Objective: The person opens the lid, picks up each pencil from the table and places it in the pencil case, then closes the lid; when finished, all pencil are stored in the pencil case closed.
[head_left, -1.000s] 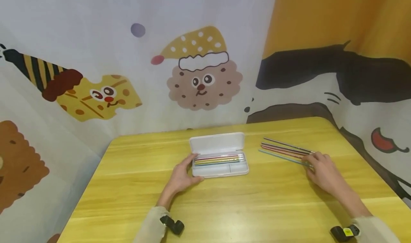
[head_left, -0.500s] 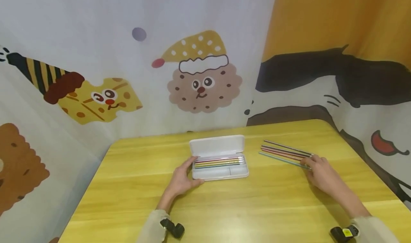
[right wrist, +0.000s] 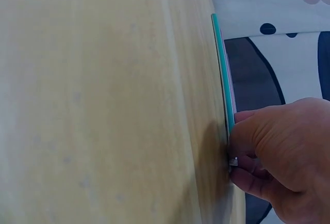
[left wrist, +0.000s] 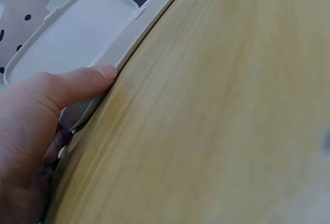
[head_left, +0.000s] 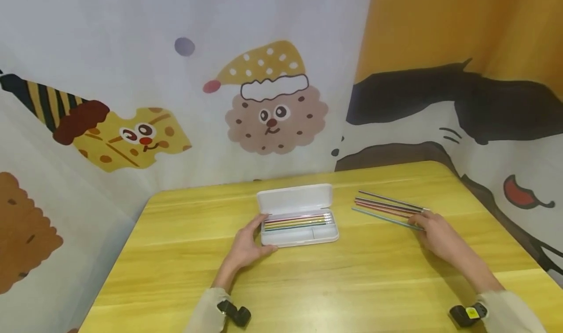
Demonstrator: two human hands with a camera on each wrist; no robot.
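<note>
A white pencil case (head_left: 290, 237) lies on the table with its lid (head_left: 294, 199) raised at the back. Several striped-looking coloured pencils (head_left: 294, 221) rest in its rear compartment, eraser ends to the right. My left hand (head_left: 244, 245) grips the case's left end, thumb along the front wall and fingers by the back corner. On the right, more pencils (head_left: 382, 207) lie loosely fanned on the table. My right hand (head_left: 440, 235) pinches at their near right ends. In the right wrist view, a teal pencil (right wrist: 223, 64) runs into those fingers, which hide part of it.
The yellow wood-grain table (head_left: 308, 284) reaches back to a curtain (head_left: 211, 142) printed with cartoon food. A small divider (head_left: 313, 233) splits the case's front compartment. Black wrist cameras (head_left: 235, 313) sit at both cuffs.
My right fingers have shifted slightly left and closed in at the pencil ends. My left hand and the case hold their place; the head view has drifted a little.
</note>
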